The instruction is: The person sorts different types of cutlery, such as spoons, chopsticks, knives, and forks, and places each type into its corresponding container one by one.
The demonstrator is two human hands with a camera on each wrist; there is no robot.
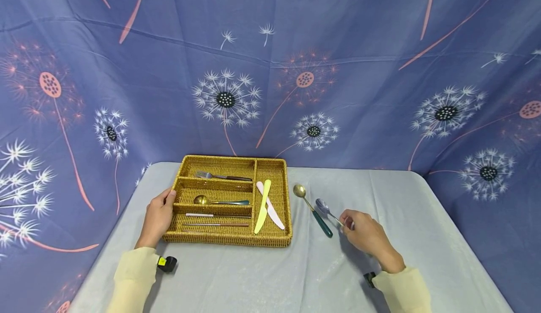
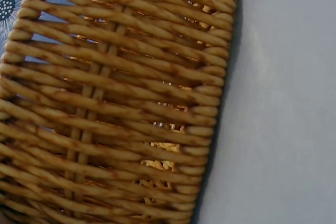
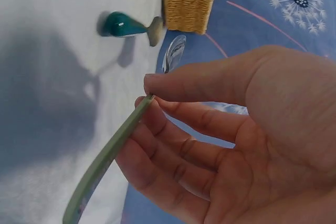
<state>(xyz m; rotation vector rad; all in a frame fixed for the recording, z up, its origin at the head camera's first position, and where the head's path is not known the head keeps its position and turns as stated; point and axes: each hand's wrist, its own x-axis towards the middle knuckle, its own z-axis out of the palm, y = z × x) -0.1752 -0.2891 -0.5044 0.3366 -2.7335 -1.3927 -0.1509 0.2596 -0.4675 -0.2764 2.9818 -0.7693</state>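
Observation:
A spoon with a silver bowl [image 1: 322, 205] and a pale green handle [image 3: 105, 161] is pinched between the thumb and fingers of my right hand [image 1: 365, 233], above the table. To its left lies a gold spoon with a dark green handle [image 1: 322, 223]. My left hand [image 1: 157, 217] grips the left side of a woven wicker tray [image 1: 228, 242], thumb at the rim. Inside the tray, separate compartments hold a dark-handled fork [image 1: 232, 178], a gold spoon with a green handle [image 1: 230, 202], and chopsticks [image 1: 220, 225]. Yellow [image 1: 262, 214] and pink [image 1: 275, 217] knives lie crossed in the right one.
A pale cloth covers the table [image 1: 262, 280]. Behind it and at both sides hangs a blue curtain [image 1: 363, 92] with dandelion prints. The tray's woven side wall [image 2: 115, 103] fills much of the left wrist view.

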